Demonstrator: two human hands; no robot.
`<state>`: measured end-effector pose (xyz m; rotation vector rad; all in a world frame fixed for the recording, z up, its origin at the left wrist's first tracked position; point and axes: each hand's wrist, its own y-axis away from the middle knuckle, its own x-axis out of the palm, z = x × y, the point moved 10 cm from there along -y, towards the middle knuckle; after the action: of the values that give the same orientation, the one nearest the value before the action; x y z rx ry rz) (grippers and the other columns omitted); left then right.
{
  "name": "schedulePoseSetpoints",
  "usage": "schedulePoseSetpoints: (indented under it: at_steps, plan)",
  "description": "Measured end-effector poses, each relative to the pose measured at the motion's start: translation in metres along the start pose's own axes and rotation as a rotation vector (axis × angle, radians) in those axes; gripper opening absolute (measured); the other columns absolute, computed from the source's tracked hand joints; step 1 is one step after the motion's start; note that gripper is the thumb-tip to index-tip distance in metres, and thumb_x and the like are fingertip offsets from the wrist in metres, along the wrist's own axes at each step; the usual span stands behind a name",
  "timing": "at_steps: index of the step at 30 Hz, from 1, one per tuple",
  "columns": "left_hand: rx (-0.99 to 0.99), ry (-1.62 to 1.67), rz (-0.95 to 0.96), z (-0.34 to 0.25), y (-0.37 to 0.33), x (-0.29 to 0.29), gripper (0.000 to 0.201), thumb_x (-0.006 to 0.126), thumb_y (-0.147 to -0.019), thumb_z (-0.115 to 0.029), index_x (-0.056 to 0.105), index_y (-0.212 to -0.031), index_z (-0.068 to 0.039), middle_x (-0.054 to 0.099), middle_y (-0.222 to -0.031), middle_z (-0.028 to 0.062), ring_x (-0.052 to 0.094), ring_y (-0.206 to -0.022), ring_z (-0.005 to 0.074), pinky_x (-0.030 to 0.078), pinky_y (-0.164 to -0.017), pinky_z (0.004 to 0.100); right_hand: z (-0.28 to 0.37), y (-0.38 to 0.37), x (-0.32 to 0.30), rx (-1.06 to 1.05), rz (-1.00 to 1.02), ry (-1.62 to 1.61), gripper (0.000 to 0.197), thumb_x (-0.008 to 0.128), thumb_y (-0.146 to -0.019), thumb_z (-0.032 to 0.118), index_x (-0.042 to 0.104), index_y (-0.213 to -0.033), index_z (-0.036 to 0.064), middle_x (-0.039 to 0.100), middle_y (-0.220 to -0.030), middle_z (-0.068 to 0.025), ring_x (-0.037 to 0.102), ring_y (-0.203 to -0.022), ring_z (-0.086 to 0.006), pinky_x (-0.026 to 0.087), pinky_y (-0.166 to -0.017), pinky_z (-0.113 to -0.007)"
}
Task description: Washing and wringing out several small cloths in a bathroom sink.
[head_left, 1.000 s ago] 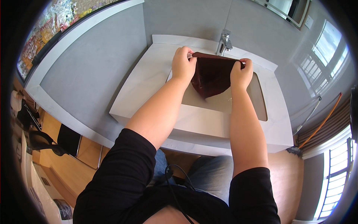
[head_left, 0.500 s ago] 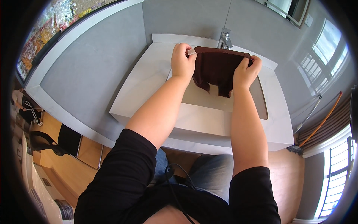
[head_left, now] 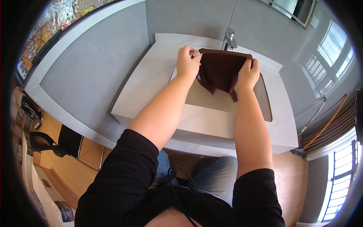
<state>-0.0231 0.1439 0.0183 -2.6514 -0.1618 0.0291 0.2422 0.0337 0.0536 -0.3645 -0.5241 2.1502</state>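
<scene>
cloth (head_left: 221, 66) is being held up over the sink (head_left: 204, 100), top corners being pinched firmly by left hand (head_left: 186, 64) and right hand (head_left: 248, 75); 2 lower flaps are being shown versus 1 point earlier, so seemingly being shaken out.

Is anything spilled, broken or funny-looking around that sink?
Nothing really stands out. The left hand and right hand hold a dark brown cloth over the sink. Its bottom edge hangs unevenly, but that seems normal for loose cloth, and I see no spill or damage.
</scene>
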Motion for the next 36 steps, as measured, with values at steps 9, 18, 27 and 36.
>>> schedulePoseSetpoints:
  at_steps: [9, 18, 27, 36]
  plan:
    - [0.329, -0.141, -0.140, -0.030, 0.006, -0.008, 0.028, 0.077, -0.082, -0.008, 0.053, -0.097, -0.004, 0.050, -0.113, 0.0111, 0.060, -0.091, 0.0253, 0.052, -0.081, 0.0360, -0.035, -0.007, 0.007, 0.210, 0.027, -0.081, 0.034, 0.050, -0.101, 0.033, 0.063, -0.106, 0.0014, 0.053, -0.118, -0.0151, 0.065, -0.078, -0.0232, 0.053, -0.075, -0.037]
    - [0.315, -0.158, 0.027, -0.018, 0.006, 0.011, 0.031, 0.081, -0.079, -0.011, 0.055, -0.093, -0.002, 0.055, -0.104, 0.0122, 0.061, -0.084, 0.0257, 0.053, -0.075, 0.0359, -0.020, -0.005, -0.008, 0.058, -0.153, 0.015, 0.040, 0.047, -0.102, 0.036, 0.060, -0.114, 0.0005, 0.046, -0.128, -0.0195, 0.053, -0.110, -0.0330, 0.044, -0.098, -0.041]
    - [0.069, -0.225, 0.240, 0.005, 0.011, 0.035, 0.040, 0.082, -0.081, -0.030, 0.058, -0.091, 0.000, 0.061, -0.097, 0.0135, 0.062, -0.079, 0.0253, 0.052, -0.069, 0.0388, -0.040, -0.017, -0.008, 0.103, -0.127, -0.048, 0.037, 0.048, -0.101, 0.034, 0.060, -0.112, 0.0007, 0.048, -0.126, -0.0200, 0.053, -0.109, -0.0336, 0.044, -0.097, -0.042]
    - [0.159, -0.227, -0.157, -0.003, -0.004, -0.015, 0.032, 0.080, -0.081, -0.021, 0.056, -0.093, -0.004, 0.052, -0.111, 0.0129, 0.057, -0.094, 0.0303, 0.049, -0.082, 0.0398, -0.075, -0.021, 0.034, 0.146, 0.150, 0.104, 0.033, 0.061, -0.091, 0.030, 0.070, -0.106, 0.0025, 0.060, -0.111, -0.0213, 0.059, -0.104, -0.0357, 0.046, -0.095, -0.043]
